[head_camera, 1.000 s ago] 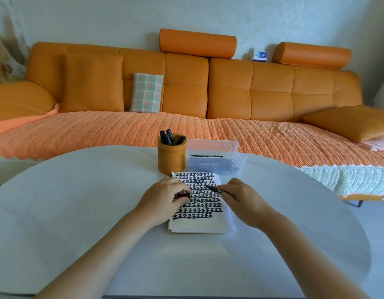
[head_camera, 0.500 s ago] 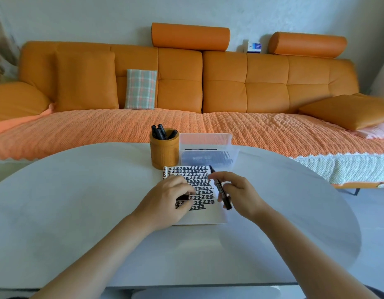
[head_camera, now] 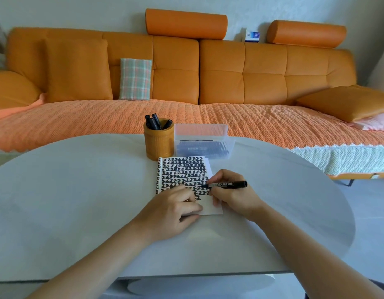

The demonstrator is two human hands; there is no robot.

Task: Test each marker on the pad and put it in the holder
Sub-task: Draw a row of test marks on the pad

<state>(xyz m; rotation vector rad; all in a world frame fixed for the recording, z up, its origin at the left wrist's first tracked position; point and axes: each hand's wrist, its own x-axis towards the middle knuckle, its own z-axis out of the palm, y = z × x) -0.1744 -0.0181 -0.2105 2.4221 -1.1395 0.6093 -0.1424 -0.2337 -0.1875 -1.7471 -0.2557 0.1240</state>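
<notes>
The marker (head_camera: 227, 184) is a black barrel with a pale printed label. It lies nearly level above the right side of the pad (head_camera: 184, 169), its tip pointing left and meeting the paper at the end of a row of black marks. It looks light, rigid and smooth, so it should be easy to steer. The best hold is low on the barrel near the tip, pinched firmly enough that it cannot roll. The wet tip will smear anything it brushes.

The right grip (head_camera: 232, 197) pinches it there in a writing hold, the heel of the hand resting on the pad's right edge and the wrist coming in from the lower right. The left grip (head_camera: 173, 209) lies on the pad's lower part, fingers curled under. It probably pins the paper, but I cannot tell whether it holds a cap.

Beyond the pad on the counter (head_camera: 78, 190) stands the holder (head_camera: 159, 141), which has several dark markers in it, and a clear box (head_camera: 203, 139) just beside it.
</notes>
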